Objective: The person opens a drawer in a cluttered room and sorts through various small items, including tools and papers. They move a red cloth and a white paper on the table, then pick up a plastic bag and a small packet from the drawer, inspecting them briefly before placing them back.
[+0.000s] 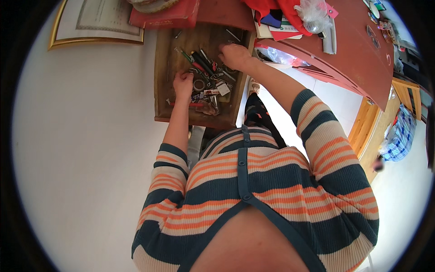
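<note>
A pulled-out wooden drawer [163, 98] lies before me, with small items heaped mostly in its middle and right. My left hand [183, 85] is inside at the left, its fingertips by the heap and a roll of tape [199, 85]. Over the drawer's right side, my right hand [235, 57] reaches in with fingers bent down; their tips are hidden. Between the hands lie a black cylindrical item [202, 62] and a green pen-like item [186, 55]. Nearer me are a white tag-like piece [223, 88] and a red stick [190, 104]. Whether either hand grips something is unclear.
The drawer comes out of a red-brown desk [353, 44]. A red box [164, 17] and a pile with red cloth [261, 8] and a phone [273, 18] rest on top. Glasses [373, 36] lie further right. A gold-framed certificate [98, 40] stands against the white wall [85, 136].
</note>
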Demonstrator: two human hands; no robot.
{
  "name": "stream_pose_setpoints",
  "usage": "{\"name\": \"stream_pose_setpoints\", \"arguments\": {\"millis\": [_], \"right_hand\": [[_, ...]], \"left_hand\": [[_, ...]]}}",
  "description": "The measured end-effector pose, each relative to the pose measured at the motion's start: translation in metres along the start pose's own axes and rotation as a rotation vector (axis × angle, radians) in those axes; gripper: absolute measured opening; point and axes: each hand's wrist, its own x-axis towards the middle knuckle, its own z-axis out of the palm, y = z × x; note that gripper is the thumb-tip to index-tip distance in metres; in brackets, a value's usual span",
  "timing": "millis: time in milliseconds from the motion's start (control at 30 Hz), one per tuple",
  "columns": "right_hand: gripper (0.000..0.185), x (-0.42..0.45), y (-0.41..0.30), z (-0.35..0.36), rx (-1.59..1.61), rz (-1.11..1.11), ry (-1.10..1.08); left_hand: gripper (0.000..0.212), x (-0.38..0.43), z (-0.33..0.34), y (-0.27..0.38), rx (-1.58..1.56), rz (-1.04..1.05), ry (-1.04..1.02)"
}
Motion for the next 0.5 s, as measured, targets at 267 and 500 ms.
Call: {"name": "stream_pose_setpoints", "arguments": {"millis": [267, 500], "right_hand": [[0.062, 0.005, -0.044, 0.059, 0.322, 0.242, 0.013], [0.05, 0.015, -0.038, 0.065, 0.687, 0.322, -0.118]], "left_hand": [[0.033, 0.004, 0.015, 0.022, -0.333, -0.217, -0.174], [0.023, 0.012, 0.018, 0.034, -0.438, -0.414, -0.256]]}}
